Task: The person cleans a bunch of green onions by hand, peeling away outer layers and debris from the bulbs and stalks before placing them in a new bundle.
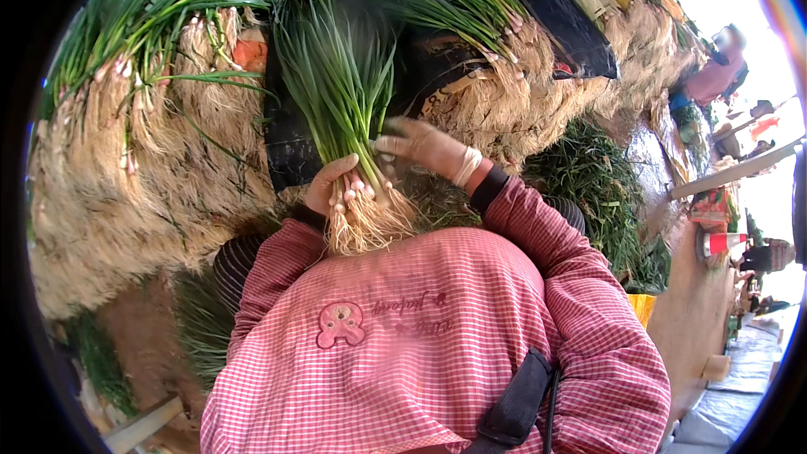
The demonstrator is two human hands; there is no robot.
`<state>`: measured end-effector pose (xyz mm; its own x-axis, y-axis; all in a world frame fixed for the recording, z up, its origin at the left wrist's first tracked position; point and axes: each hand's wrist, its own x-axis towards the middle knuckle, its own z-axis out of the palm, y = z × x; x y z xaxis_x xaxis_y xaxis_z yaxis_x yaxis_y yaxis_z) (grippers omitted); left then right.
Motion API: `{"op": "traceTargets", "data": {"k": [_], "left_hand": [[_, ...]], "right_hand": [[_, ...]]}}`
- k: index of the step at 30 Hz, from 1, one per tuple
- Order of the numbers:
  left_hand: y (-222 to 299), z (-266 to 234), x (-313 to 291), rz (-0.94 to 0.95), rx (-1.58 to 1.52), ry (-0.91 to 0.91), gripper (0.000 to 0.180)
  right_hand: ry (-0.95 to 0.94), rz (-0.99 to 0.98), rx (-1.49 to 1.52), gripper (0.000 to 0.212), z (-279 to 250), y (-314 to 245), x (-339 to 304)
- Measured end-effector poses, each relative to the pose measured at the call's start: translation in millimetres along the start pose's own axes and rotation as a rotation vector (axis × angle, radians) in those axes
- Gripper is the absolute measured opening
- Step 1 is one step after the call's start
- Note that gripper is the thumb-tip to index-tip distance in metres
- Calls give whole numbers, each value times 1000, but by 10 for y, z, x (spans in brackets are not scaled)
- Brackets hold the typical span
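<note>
My pink gingham smock (412,319) fills the lower view, fine checks everywhere, its lower part cut off by the bottom edge. Up on the left, a great heap of rooted greens (92,168) shows a shaggy, straw-coloured fleece, sliced off by the dark rim. Another root-fringed pile (525,105) sprawls to the upper right, and the black plastic sheet (290,151) is partly hidden behind what I'm holding.

Right here between my hands, the bunch of leafy alliums (340,105): long, smooth blades fanning upward, the tips softening into haze. My right hand (424,145) is on its right side, smeared with blur, a white band (466,166) round the wrist; I can't tell whether those fingers pinch a stem or only sit beside it. My left hand (324,187) is clamped on the lower stems from the left, thumb across the front, the other fingers lost behind. Wiry tan roots (370,225) splay below that grip, and small, round white bulbs (360,186) cluster just under the thumb, overlapping too much to count.
</note>
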<state>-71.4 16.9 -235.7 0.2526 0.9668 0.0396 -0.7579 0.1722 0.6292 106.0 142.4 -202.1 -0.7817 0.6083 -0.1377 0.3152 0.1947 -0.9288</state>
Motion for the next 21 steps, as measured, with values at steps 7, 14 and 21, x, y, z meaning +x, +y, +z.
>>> {"op": "traceTargets", "data": {"k": [7, 14, 21], "left_hand": [[-52, -439, -97, -38, -168, -35, 39], [11, 82, -120, 26, -327, -56, 43], [-22, 9, -104, 28, -321, -75, 46]], "right_hand": [[35, -173, -542, 17, 119, -331, -182], [298, -66, -737, 20, -388, -140, -129], [197, -86, -37, 34, -165, -21, 19]]}}
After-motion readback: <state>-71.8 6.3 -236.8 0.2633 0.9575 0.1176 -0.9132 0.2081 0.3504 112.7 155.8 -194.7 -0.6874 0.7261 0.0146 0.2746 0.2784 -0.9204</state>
